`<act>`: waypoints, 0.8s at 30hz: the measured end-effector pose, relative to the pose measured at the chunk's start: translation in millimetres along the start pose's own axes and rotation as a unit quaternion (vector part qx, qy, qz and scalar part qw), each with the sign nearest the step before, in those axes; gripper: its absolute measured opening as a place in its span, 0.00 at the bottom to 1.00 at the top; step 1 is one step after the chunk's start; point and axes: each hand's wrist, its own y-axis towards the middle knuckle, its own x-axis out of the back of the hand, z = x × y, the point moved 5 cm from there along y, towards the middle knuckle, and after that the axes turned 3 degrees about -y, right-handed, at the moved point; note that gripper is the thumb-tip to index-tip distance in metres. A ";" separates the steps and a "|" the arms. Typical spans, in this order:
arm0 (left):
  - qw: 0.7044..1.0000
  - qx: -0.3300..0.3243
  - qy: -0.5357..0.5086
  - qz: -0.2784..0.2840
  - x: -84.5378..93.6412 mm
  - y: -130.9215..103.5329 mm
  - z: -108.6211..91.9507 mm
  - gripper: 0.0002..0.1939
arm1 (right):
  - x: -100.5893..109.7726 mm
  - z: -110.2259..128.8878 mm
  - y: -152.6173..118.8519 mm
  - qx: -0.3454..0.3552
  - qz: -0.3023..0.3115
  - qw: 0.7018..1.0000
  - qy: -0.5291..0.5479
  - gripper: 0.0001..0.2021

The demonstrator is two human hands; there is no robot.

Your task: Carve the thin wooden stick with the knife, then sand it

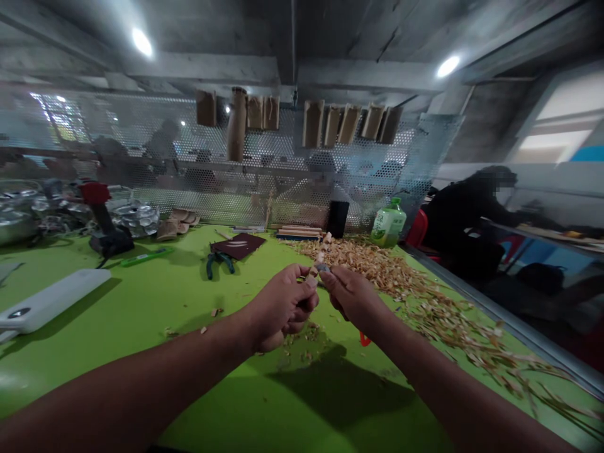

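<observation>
Wood (312, 275), a small pale piece, is located at the center of the frame, above the tabletop (212, 390). My left hand (285, 308) grasps it between thumb and curled fingers. My right hand (352, 294) grips a small grey item (323, 268) just beside the wood; my fingers hide its full shape. The tabletop extends from under my hands to the lower edge of the frame, leaving room for both forearms (160, 371). A metal edge strip (503, 324) runs diagonally along the right side. Behind the tabletop, a perforated panel (189, 207) forms the far limit across the upper part of the frame. Shavings (372, 259), thin, curled and tan, form a heap right of center and trail as long ribbons toward the lower right. Pliers (220, 263) with dark handles lie left of center, next to a flat, brown sheet (241, 246). A white oblong device (59, 299) lies at the left edge. A translucent green bottle (389, 223) stands by the heap's far end, on the smooth green tabletop.
</observation>
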 end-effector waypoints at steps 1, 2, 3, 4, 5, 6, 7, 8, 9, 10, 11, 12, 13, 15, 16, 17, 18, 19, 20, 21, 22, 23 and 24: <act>1.000 -0.004 0.009 -0.002 0.0 -0.1 -0.5 0.08 | -0.6 0.2 -0.2 0.001 0.001 1.000 0.002 0.21; 1.000 -0.006 0.013 -0.001 -0.2 -0.3 -1.1 0.08 | -0.5 0.5 -0.3 0.003 -0.002 1.000 -0.004 0.21; 1.000 -0.007 0.013 0.003 -0.5 -0.5 -1.7 0.09 | 0.5 1.1 -0.5 0.006 -0.011 1.000 -0.017 0.22; 1.000 -0.006 0.010 0.007 -0.8 -0.7 -2.4 0.09 | 2.3 1.7 -0.5 0.009 -0.023 0.999 -0.033 0.22; 1.000 -0.006 0.007 0.012 -1.0 -0.9 -2.9 0.09 | 5.0 2.3 -0.6 0.010 -0.038 0.998 -0.051 0.22; 1.000 -0.004 0.005 0.015 -1.0 -1.0 -3.3 0.09 | 8.0 3.0 -0.8 0.011 -0.053 0.996 -0.069 0.22; 1.000 -0.002 0.003 0.019 -1.0 -1.1 -3.4 0.09 | 11.2 3.8 -1.0 0.012 -0.068 0.994 -0.086 0.21; 1.000 0.000 0.002 0.022 -1.0 -1.1 -3.3 0.09 | 14.0 4.4 -1.1 0.012 -0.079 0.992 -0.099 0.21; 1.000 0.002 0.000 0.025 -1.1 -1.2 -3.1 0.09 | 16.1 4.8 -1.2 0.013 -0.086 0.991 -0.106 0.21; 1.000 0.003 -0.002 0.027 -1.1 -1.2 -3.0 0.09 | 17.3 5.1 -1.3 0.013 -0.086 0.990 -0.108 0.20; 1.000 0.002 -0.004 0.028 -1.1 -1.2 -3.1 0.09 | 17.8 5.3 -1.2 0.015 -0.084 0.991 -0.107 0.20; 1.000 0.001 -0.004 0.030 -1.0 -1.2 -3.2 0.09 | 17.8 5.5 -1.2 0.016 -0.080 0.991 -0.106 0.20; 1.000 -0.001 -0.004 0.031 -0.9 -1.3 -3.6 0.09 | 17.6 5.6 -1.1 0.017 -0.076 0.991 -0.105 0.20; 0.999 -0.006 0.001 0.034 -0.7 -1.5 -4.5 0.09 | 17.1 5.6 -1.2 0.015 -0.071 0.992 -0.107 0.20; 0.999 -0.007 0.004 0.034 -0.5 -1.7 -4.8 0.09 | 16.8 5.5 -1.3 0.013 -0.068 0.992 -0.109 0.20; 0.999 -0.008 0.007 0.034 -0.2 -1.8 -5.0 0.09 | 16.7 5.5 -1.6 0.012 -0.067 0.991 -0.111 0.20; 0.999 -0.008 0.010 0.033 0.0 -1.8 -5.1 0.09 | 16.6 5.4 -1.9 0.012 -0.067 0.991 -0.113 0.20; 0.999 -0.009 0.014 0.032 0.1 -1.8 -5.0 0.09 | 16.3 5.3 -2.2 0.012 -0.068 0.991 -0.113 0.20; 0.999 -0.009 0.017 0.032 0.1 -1.7 -4.8 0.09 | 15.7 5.1 -2.4 0.013 -0.069 0.991 -0.110 0.20; 0.999 -0.010 0.019 0.031 0.0 -1.6 -4.6 0.08 | 14.5 4.9 -2.6 0.014 -0.067 0.992 -0.104 0.20; 0.999 -0.011 0.021 0.029 -0.1 -1.5 -4.3 0.08 | 13.0 4.6 -2.8 0.014 -0.063 0.993 -0.096 0.20; 0.999 -0.011 0.021 0.026 -0.1 -1.2 -4.1 0.08 | 11.0 4.4 -2.8 0.014 -0.057 0.994 -0.087 0.21; 0.999 -0.013 0.020 0.024 -0.2 -1.0 -4.1 0.08 | 8.9 4.5 -2.8 0.014 -0.048 0.995 -0.081 0.21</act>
